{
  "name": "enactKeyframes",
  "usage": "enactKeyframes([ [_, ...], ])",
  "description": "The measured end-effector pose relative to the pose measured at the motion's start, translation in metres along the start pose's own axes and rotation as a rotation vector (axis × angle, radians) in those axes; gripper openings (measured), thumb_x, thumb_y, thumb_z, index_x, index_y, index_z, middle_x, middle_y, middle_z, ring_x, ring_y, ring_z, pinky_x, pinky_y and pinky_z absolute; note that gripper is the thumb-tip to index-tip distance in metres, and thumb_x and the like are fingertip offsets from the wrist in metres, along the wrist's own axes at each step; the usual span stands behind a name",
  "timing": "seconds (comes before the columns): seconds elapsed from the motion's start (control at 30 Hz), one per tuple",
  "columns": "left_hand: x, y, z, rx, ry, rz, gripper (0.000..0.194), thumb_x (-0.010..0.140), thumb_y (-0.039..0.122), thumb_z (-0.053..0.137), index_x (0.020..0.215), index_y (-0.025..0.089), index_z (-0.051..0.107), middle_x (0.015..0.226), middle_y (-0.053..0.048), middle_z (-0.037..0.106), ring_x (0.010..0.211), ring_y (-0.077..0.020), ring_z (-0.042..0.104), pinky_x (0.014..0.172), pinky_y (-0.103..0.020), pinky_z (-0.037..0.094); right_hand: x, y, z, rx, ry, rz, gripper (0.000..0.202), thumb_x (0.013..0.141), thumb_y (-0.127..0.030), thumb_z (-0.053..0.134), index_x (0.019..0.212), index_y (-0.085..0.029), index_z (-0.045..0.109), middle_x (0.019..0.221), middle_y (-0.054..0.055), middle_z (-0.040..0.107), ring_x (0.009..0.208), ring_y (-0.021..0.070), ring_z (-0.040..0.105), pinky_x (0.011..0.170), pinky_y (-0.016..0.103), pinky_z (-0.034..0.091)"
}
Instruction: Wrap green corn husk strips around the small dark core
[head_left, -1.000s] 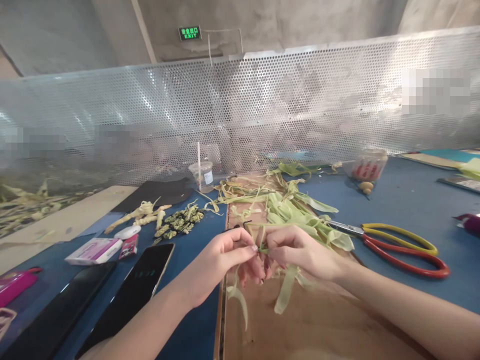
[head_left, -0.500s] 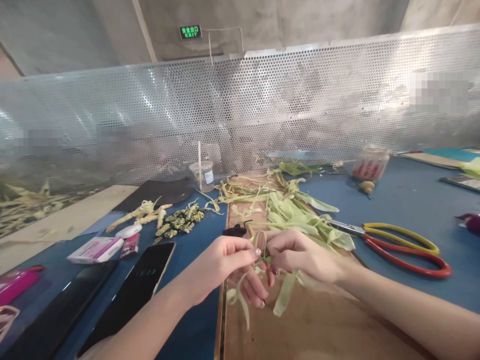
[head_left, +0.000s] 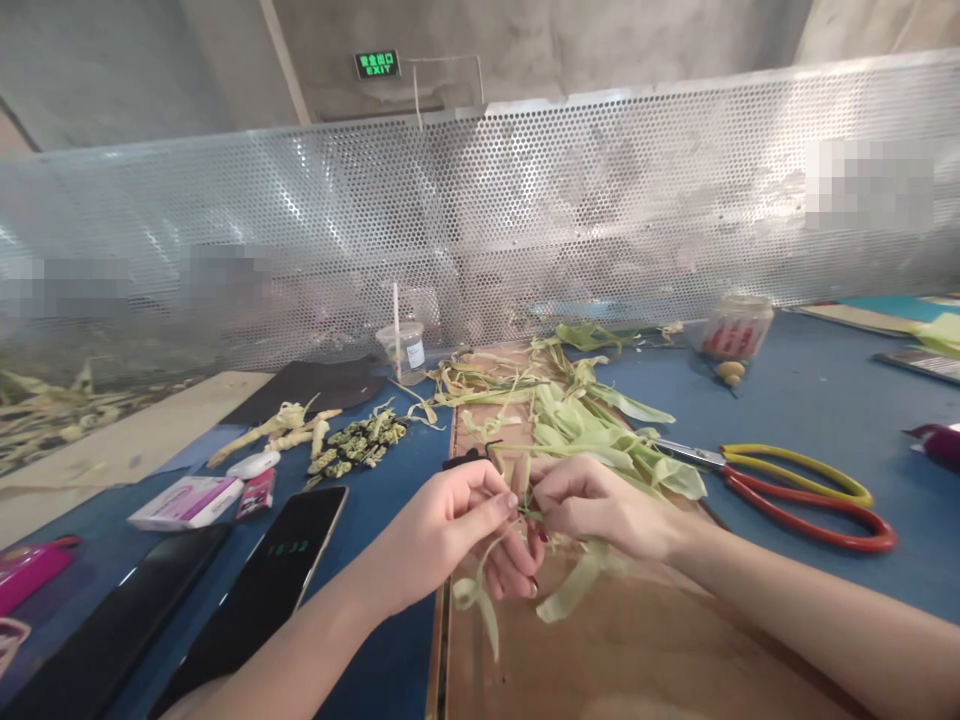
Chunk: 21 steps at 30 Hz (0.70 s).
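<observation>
My left hand (head_left: 461, 520) is closed, thumb against index finger, on a thin corn husk strip (head_left: 486, 612) whose curled end dangles below the fingers. Right beside it, my right hand (head_left: 600, 505) pinches the same small bundle of strips, fingertips nearly touching the left ones. Where the strips cross, the fingers hide much of them. A wider husk piece (head_left: 571, 588) hangs under my right hand. Beyond both hands lies a heap of pale green corn husks (head_left: 574, 425) on the wooden board (head_left: 600, 660). A small black object (head_left: 466, 458) sits just behind my left hand.
Scissors (head_left: 806, 495) with red and yellow handles lie at right, blades toward the husks. A jar (head_left: 739, 328) stands behind them. On the left are phones (head_left: 262, 570), a small box (head_left: 187, 502), dark green dried pieces (head_left: 356, 445) and a cup with straw (head_left: 405, 350).
Both hands stay close together with slight finger movement. The wider husk piece under my right hand has swung a little left. The view has shifted slightly.
</observation>
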<state>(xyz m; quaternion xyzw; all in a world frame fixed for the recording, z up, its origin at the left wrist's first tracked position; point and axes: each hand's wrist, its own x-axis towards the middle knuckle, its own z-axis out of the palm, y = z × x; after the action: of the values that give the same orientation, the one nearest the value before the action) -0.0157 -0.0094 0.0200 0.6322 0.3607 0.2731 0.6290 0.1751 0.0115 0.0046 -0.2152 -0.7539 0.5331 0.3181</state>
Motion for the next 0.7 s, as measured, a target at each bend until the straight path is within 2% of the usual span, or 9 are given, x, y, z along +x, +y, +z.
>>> enactKeyframes([
  [0.23,0.0,-0.001,0.0,0.01,0.049,0.062,0.019,0.087,0.031,0.048,0.076,0.016,0.047,0.06,-0.003,0.066,0.051,-0.0124,0.06,0.052,-0.024,0.047,0.002,0.004,0.0,0.071,0.026,0.005,0.024,0.069,-0.008,0.048,0.047,-0.015,0.042,0.073,0.0,0.047,0.066,0.0107,0.047,0.061,0.025,0.038],
  [0.4,0.0,0.0,-0.002,-0.002,0.052,0.053,0.02,0.088,0.033,0.046,0.077,0.016,0.047,0.061,-0.003,0.066,0.049,-0.011,0.058,0.05,-0.022,0.043,0.001,0.005,0.001,0.141,0.043,0.003,0.024,0.072,-0.01,0.049,0.049,-0.015,0.043,0.071,-0.001,0.048,0.063,0.0105,0.052,0.06,0.025,0.042],
  [0.57,0.002,0.0,-0.003,0.061,0.09,0.004,0.021,0.087,0.035,0.047,0.076,0.017,0.046,0.06,-0.002,0.063,0.046,-0.0085,0.051,0.043,-0.019,0.033,0.003,0.0,0.009,0.24,0.164,0.158,0.019,0.084,-0.029,0.046,0.069,-0.017,0.047,0.065,-0.002,0.049,0.061,0.0133,0.057,0.06,0.03,0.05],
  [0.7,0.004,-0.001,-0.003,0.147,0.122,0.011,0.022,0.087,0.038,0.046,0.078,0.017,0.048,0.062,-0.001,0.063,0.044,-0.0063,0.043,0.044,-0.02,0.031,0.007,0.004,0.013,0.217,0.221,0.187,0.023,0.083,-0.04,0.051,0.079,-0.018,0.046,0.066,-0.004,0.05,0.055,0.0109,0.054,0.053,0.027,0.049],
])
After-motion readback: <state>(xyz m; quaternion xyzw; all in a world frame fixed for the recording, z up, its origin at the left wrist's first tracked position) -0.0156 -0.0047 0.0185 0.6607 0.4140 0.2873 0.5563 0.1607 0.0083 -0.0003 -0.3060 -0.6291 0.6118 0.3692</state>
